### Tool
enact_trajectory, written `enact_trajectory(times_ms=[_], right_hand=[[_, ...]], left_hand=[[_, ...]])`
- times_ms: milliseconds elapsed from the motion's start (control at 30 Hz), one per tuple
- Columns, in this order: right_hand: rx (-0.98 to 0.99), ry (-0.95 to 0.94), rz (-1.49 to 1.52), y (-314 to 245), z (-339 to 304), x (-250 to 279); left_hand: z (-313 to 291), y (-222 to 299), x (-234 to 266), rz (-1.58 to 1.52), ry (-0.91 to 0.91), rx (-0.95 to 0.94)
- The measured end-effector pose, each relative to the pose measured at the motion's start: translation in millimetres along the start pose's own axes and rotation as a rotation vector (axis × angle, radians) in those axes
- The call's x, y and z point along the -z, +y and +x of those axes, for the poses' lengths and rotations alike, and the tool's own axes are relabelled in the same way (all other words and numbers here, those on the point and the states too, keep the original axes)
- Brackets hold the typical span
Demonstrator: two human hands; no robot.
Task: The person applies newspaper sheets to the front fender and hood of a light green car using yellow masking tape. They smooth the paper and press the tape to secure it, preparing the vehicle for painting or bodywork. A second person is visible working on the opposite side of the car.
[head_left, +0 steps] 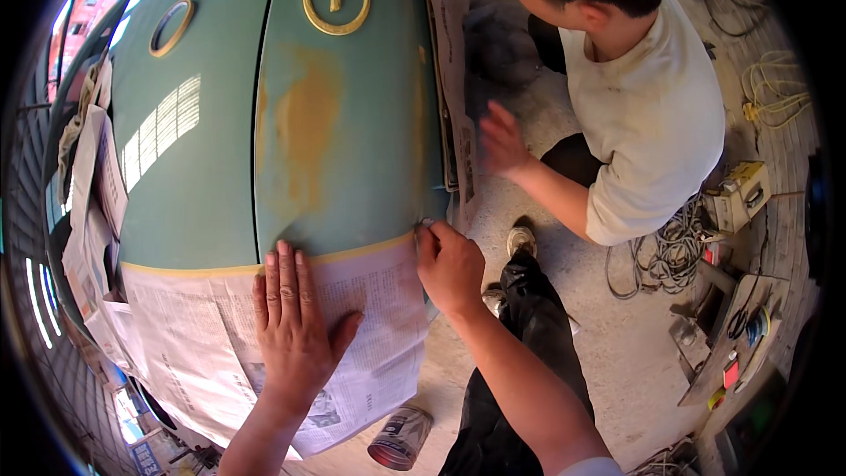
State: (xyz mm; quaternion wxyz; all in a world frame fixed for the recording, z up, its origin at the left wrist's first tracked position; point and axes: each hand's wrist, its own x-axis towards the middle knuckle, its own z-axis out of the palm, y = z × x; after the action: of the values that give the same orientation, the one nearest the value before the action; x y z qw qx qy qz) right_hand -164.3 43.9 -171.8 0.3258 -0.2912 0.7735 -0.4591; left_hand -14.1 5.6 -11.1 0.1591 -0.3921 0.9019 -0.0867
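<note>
A green painted vehicle body [203, 203] lies before me, with a tan filler patch [307, 123] on its right-hand panel. Newspaper [194, 317] hangs over its near end, fixed along the top by a strip of yellow masking tape [357, 252]. My left hand [295, 330] lies flat on the sheet, fingers spread, its tips reaching over the tape onto the green paint. At the strip's right end, my right hand [449, 269] has its fingers closed in a pinch at the taped corner. Those fingers partly hide the tape end there.
A co-worker [643, 115] crouches at the right, hands near newspaper [454, 79] along the panel's side. A can [401, 436] stands on the floor below the sheet. Coiled cable [665, 251], a yellowish box [740, 197] and a board with tools [740, 335] lie farther right.
</note>
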Motion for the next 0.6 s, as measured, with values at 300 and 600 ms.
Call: enact_trajectory(times_ms=[300,600], right_hand=[[-0.026,0.000,0.089,10.2,-1.6,-4.7],[0.083,0.047,-0.144,5.4,-4.3,-2.1]], left_hand=[[0.6,2.1,1.1,0.012,0.040,0.004],[0.5,1.0,0.0,-0.017,0.037,0.013]])
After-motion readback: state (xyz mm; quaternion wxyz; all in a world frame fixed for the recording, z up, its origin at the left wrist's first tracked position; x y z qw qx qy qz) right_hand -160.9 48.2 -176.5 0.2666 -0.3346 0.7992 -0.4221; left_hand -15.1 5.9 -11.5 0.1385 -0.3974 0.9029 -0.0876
